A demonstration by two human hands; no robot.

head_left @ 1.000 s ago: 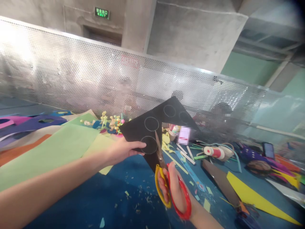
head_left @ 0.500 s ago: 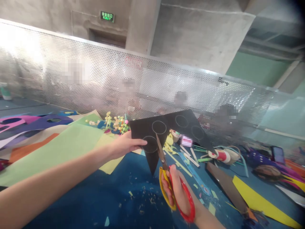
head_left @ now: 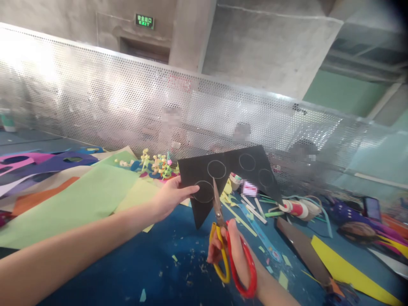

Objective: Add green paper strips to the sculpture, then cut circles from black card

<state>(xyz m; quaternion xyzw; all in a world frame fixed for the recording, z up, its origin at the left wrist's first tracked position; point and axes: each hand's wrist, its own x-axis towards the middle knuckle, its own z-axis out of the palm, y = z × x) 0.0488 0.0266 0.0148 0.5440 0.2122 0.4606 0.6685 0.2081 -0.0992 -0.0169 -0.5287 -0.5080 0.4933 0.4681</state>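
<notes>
Between thumb and fingers, my left hand grips the left edge of a black sheet, raised above the table. Several pale circles are drawn on the sheet, and a notch cuts into its lower edge. My right hand is closed around the handles of a pair of scissors, one loop red and the other yellow. The blades point up against the sheet, with their tip near the upper of the two left circles. Whether the blades have paper between them is hard to make out.
Light green sheets cover the left of the blue table. Small coloured figures stand behind. At right lie a ruler, a brown strip, yellow paper and a phone. A perforated metal screen runs along the back.
The black sheet and my left hand have shifted slightly right. The scissor handles have spread a little apart, and the fingers in the yellow loop have moved left.
</notes>
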